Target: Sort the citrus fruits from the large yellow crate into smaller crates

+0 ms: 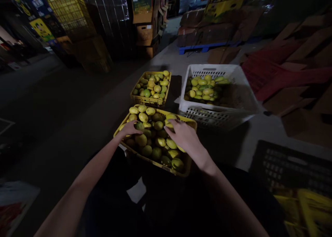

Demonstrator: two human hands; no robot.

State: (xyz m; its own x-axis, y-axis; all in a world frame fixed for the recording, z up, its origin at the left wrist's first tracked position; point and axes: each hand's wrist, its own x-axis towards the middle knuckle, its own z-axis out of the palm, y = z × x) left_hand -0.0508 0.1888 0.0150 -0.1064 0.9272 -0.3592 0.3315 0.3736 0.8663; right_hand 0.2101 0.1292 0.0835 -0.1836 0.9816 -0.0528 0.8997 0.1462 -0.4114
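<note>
A yellow crate full of yellow and green lemons stands right in front of me. At its left side my left hand reaches in, thumb and fingers curved around a greenish lemon. My right hand lies over the fruit at the right side, its fingers stretched out and apart above the lemons. A yellow lemon shows between its thumb and forefinger; I see no firm grip on it. Several bright yellow lemons are heaped at the far left corner.
Beyond stands a smaller-looking yellow crate of lemons. A large white crate, partly filled with lemons, is to its right. Red crates and cardboard lie further right, a dark crate nearer. Stacked boxes and a blue pallet are behind.
</note>
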